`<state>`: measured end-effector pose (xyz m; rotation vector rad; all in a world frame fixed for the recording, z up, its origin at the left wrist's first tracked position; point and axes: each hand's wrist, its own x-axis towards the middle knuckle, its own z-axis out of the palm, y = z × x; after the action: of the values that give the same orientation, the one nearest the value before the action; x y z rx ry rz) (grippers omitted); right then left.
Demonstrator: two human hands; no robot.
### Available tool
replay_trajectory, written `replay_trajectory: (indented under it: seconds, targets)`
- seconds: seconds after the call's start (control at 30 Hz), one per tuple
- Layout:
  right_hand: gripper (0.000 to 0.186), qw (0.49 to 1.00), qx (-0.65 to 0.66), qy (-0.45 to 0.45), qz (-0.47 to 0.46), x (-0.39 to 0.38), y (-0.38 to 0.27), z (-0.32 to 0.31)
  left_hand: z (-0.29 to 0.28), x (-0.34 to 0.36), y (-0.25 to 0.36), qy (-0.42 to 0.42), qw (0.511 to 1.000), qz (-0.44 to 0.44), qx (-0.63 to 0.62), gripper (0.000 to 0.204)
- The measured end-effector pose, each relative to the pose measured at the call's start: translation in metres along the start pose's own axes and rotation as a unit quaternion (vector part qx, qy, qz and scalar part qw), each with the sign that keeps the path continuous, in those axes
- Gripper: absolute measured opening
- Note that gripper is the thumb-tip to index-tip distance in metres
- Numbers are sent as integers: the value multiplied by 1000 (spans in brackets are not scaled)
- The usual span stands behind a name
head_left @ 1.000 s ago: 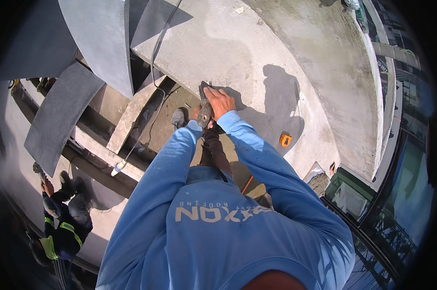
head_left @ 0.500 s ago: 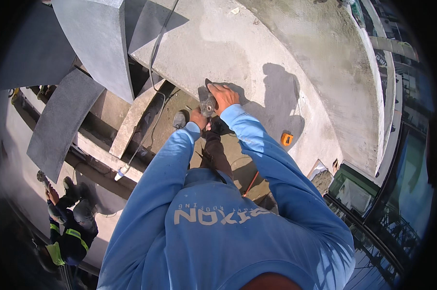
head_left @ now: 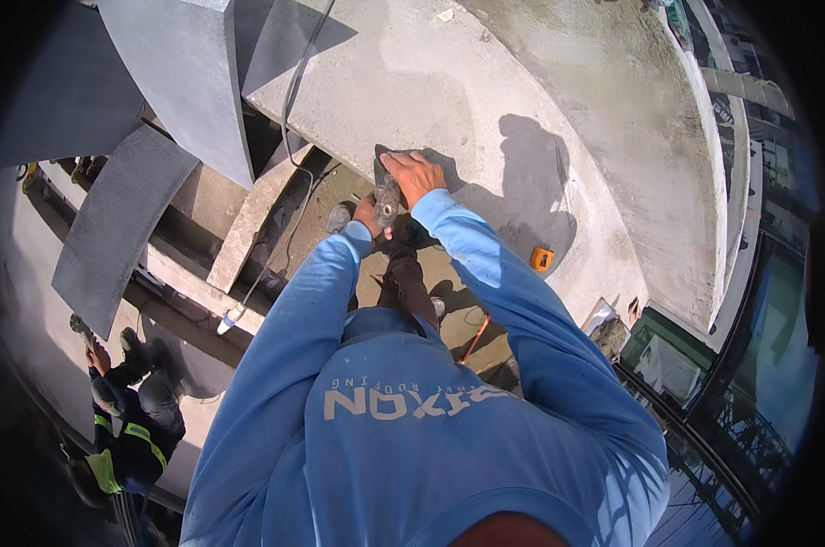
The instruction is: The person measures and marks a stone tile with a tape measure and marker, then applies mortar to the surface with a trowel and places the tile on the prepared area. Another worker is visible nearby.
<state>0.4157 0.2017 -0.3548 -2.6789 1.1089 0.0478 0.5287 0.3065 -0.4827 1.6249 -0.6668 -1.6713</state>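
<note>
Both my hands are on a dusty grey power tool, which looks like an angle grinder [head_left: 388, 202], at the edge of a pale concrete panel [head_left: 403, 82]. My left hand [head_left: 367, 215] is closed round its near-left side. Farther up, my right hand [head_left: 416, 177] curls over the far end, fingers bent down against the tool. Its working end is hidden by that hand and by dark shadow, so I cannot tell whether it touches the panel. My shoe [head_left: 340, 217] shows just left of the tool.
An orange tape measure [head_left: 542, 259] lies on the panel at right. A grey cable [head_left: 289, 100] runs down the left to a white-and-blue connector [head_left: 231, 318]. Curved grey panels [head_left: 125, 223] lean at left. A co-worker [head_left: 139, 428] holds a tool at lower left. Window glass [head_left: 750, 337] stands at right.
My hands and the tool have shifted slightly left along the panel edge. My right hand lies a bit flatter over the tool's far end.
</note>
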Motion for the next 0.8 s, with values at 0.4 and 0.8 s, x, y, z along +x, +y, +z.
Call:
replay_trajectory:
  seconds: [0.4,0.8]
  targets:
    - [36,999,31,-11,-32,-46,-13,23,-8,12,-26,52,982,72,164,60]
    - [35,1000,1,19,8,-19,-14,9,-16,27,-44,78,959,148,228,77]
